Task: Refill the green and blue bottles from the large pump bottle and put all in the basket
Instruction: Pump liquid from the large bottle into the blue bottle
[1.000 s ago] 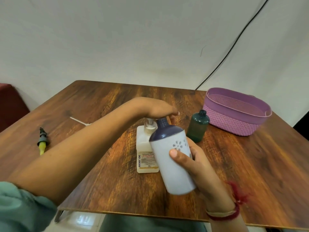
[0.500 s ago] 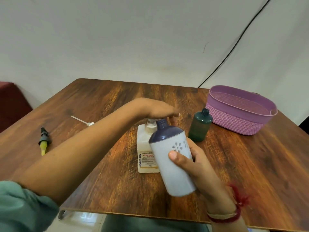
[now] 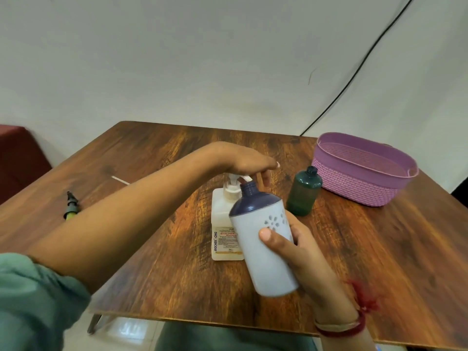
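While the left hand (image 3: 249,164) presses flat, fingers (image 3: 268,166) straight, on the pump bottle (image 3: 222,224) mid-desk (image 3: 177,274), the right hand (image 3: 304,254) curls round the tilted blue bottle (image 3: 260,244) — its neck at the spout; rightward stand the green bottle (image 3: 302,196), then the basket (image 3: 354,188).
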`<state>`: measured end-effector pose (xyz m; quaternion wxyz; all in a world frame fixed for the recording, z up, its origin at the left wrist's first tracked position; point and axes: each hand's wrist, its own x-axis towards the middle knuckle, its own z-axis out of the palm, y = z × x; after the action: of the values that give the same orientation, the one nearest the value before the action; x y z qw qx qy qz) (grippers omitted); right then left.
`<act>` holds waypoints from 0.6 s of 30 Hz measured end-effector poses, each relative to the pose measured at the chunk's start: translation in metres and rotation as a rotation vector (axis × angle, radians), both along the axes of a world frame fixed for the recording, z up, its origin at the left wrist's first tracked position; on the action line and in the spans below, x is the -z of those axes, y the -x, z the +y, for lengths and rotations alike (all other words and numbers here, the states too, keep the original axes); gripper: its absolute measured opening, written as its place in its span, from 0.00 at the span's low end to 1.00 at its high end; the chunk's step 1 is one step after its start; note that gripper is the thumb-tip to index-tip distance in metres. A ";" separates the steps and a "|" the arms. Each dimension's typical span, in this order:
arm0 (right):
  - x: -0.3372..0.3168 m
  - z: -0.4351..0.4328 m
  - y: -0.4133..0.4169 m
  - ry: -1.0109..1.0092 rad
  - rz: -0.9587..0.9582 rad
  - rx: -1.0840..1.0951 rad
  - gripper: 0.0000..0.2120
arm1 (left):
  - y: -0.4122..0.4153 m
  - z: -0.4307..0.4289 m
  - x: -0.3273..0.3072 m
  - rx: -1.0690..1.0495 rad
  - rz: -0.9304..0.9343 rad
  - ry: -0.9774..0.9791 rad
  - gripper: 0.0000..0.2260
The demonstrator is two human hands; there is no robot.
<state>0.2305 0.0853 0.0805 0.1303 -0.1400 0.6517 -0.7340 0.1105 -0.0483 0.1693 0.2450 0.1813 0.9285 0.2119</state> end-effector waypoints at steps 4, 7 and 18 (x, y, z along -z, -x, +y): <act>0.002 0.002 -0.002 0.002 -0.008 0.011 0.29 | 0.003 -0.002 0.003 -0.007 0.017 -0.026 0.22; 0.003 0.003 -0.002 -0.001 -0.005 0.018 0.29 | 0.001 -0.001 0.011 -0.006 0.021 0.007 0.21; -0.001 0.009 -0.004 0.022 0.013 0.005 0.29 | -0.001 0.002 0.011 0.033 0.037 0.052 0.22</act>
<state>0.2343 0.0943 0.0811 0.1229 -0.1446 0.6447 -0.7405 0.1120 -0.0466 0.1587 0.2361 0.1941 0.9349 0.1804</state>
